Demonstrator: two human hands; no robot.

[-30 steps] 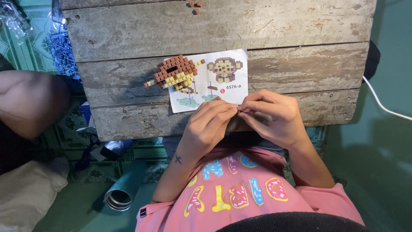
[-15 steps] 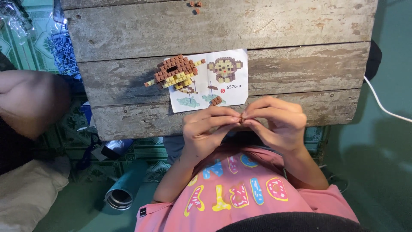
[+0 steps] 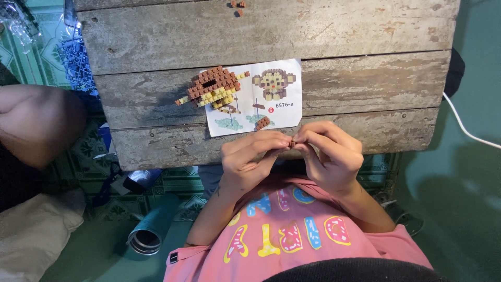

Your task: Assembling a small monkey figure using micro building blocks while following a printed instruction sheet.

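Note:
My left hand (image 3: 249, 159) and my right hand (image 3: 331, 154) meet at the near edge of a weathered wooden table (image 3: 334, 36), fingertips pinched together on a tiny brown brick (image 3: 293, 142). Just beyond them lies a white instruction sheet (image 3: 271, 99) with a picture of a monkey figure. A small brown brick piece (image 3: 262, 123) rests on the sheet's lower part. A part-built brown and yellow brick model (image 3: 211, 87) sits on the sheet's left edge.
A few loose brown bricks (image 3: 237, 5) lie at the table's far edge. Another person's knee (image 3: 36, 122) is at the left. A blue-grey tube (image 3: 148, 235) lies on the floor below the table. A white cable (image 3: 464, 128) runs at the right.
Both hands drew back slightly toward me, uncovering the small brown piece on the sheet. The fingertips stay pinched together.

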